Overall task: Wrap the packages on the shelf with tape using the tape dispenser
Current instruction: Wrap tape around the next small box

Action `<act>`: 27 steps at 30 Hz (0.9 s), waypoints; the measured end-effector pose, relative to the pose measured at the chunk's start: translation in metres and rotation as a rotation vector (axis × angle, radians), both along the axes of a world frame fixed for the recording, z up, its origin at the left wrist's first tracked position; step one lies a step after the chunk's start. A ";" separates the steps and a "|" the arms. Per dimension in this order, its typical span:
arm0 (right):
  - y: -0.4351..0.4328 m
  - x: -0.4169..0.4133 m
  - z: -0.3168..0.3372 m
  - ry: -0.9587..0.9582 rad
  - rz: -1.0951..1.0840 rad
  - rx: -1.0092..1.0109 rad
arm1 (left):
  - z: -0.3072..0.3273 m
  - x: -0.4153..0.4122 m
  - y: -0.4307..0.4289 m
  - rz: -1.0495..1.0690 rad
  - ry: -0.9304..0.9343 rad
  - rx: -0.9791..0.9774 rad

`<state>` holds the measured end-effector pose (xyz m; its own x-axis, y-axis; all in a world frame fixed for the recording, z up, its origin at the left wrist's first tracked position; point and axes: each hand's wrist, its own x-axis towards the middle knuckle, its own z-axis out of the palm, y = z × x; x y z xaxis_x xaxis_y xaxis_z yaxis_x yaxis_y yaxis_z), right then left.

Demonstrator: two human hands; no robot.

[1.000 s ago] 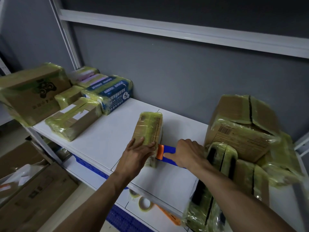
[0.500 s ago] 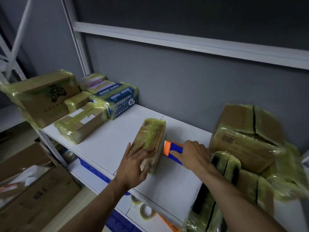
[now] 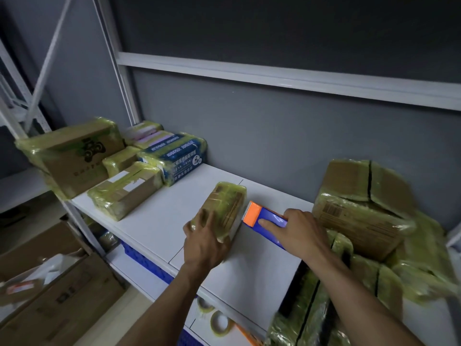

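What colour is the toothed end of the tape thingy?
Orange; the tape dispenser body is blue. Head view.

head cam, sole view | worn high, tilted forward-down | near white shelf (image 3: 159,221) | grey wall (image 3: 274,136) at 12 o'clock

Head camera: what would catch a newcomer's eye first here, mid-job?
The bright orange-and-blue plastic tape dispenser stands out at mid-shelf, gripped by the right hand, its orange end right beside the small brown cardboard package wrapped in yellowish tape. The left hand holds that package's near end on the white shelf. Yellowish-taped cardboard boxes crowd the shelf's right end.
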<state>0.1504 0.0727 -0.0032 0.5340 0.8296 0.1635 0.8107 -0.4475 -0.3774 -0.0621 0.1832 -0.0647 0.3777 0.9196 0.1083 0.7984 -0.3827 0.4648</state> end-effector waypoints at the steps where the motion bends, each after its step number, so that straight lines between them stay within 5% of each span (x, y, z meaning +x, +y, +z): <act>1: -0.001 0.000 0.001 0.028 0.008 0.005 | 0.001 -0.001 0.000 0.011 0.005 -0.001; 15: -0.003 0.001 0.004 0.303 0.142 0.175 | -0.014 -0.019 -0.017 0.040 0.067 0.101; 27: 0.081 -0.003 0.000 0.469 0.041 -0.027 | -0.042 -0.017 0.078 0.053 -0.015 0.361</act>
<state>0.1476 0.1542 -0.0031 0.5114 0.8524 -0.1096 0.5728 -0.4331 -0.6959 -0.0793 0.2615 -0.1065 0.3269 0.8393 0.4345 0.8155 -0.4828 0.3190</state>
